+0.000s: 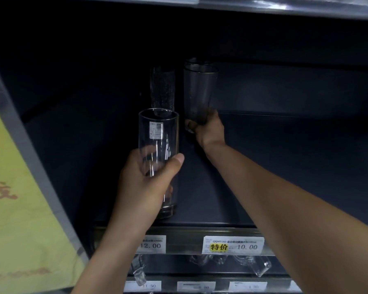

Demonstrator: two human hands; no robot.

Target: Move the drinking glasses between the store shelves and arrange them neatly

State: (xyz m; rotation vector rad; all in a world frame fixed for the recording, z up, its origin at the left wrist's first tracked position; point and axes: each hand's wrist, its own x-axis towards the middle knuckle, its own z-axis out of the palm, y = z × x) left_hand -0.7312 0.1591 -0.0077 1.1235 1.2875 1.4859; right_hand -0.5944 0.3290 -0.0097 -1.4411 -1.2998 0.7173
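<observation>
My left hand (145, 183) grips a tall clear straight glass (157, 132) with a white label, upright near the front of the dark shelf (263, 166). Deeper in, my right hand (209, 130) holds the base of a tapered clear glass (199, 92), its rim level with another glass rim (192, 61) just behind it. A textured tall glass (162, 90) stands at the back, behind the glass in my left hand.
The shelf's front rail carries price tags (233, 245). Below it, several glasses (259, 266) sit on the lower shelf. A grey upright post (30, 158) and a yellow banner (15, 209) border the left. The upper shelf's edge (285, 7) hangs overhead.
</observation>
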